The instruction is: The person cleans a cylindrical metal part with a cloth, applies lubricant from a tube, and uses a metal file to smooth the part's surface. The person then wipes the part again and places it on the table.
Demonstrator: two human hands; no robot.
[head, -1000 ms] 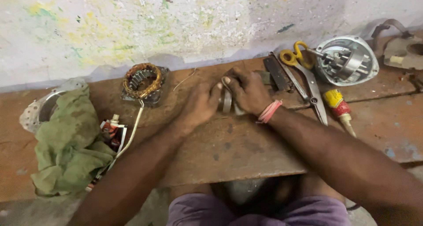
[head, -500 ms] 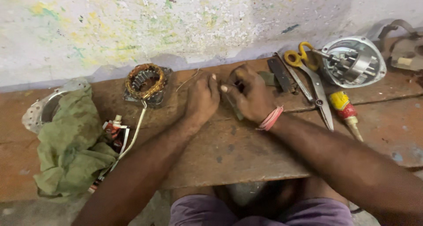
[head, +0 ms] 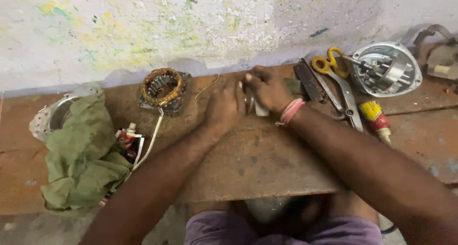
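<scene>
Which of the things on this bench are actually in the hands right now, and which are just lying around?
In hand:
left hand
right hand
small metal part held between them

Lying about:
copper-wound stator with white lead
green cloth
yellow-handled scissors
dark flat tool
round metal housing
red and yellow tube
small packet

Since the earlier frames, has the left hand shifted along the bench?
Cannot tell for sure. The left hand sits about as far right of the copper-wound stator as before, close to the right hand; the camera itself drifted.
</scene>
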